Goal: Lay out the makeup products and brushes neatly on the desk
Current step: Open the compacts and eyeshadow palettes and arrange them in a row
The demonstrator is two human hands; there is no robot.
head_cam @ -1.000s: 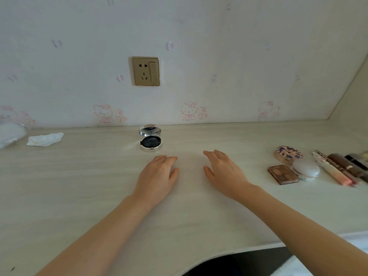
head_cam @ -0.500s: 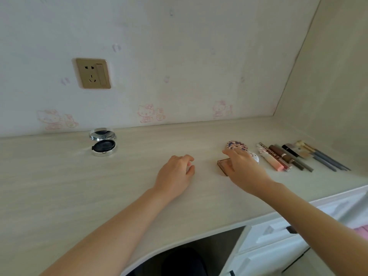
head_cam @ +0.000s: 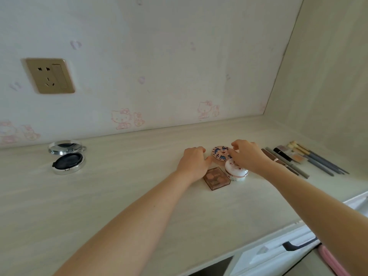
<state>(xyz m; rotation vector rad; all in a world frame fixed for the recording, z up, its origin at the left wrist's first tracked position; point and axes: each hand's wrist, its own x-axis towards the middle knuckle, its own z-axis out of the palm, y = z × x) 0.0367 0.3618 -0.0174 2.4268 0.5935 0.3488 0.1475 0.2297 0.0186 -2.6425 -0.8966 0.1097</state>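
Note:
A round patterned compact (head_cam: 220,154) lies on the pale wooden desk (head_cam: 123,196). My left hand (head_cam: 194,163) curls against its left rim, thumb at the near edge. My right hand (head_cam: 249,156) curls over its far right rim, so both hands hold it from either side. Just in front lie a white domed compact (head_cam: 236,172), partly under my right wrist, and a brown eyeshadow palette (head_cam: 216,179). To the right, lip products and pencils (head_cam: 282,157) and several brushes (head_cam: 318,161) lie side by side. An open silver cushion compact (head_cam: 67,159) sits at the far left.
The back wall carries a gold power socket (head_cam: 49,75). A side wall (head_cam: 328,86) closes off the desk on the right. White drawers with a dark handle (head_cam: 298,245) sit below the desk's front right edge.
Both hands moved right across the desk, from its bare middle to the patterned compact, and closed on it. My view turned right with them.

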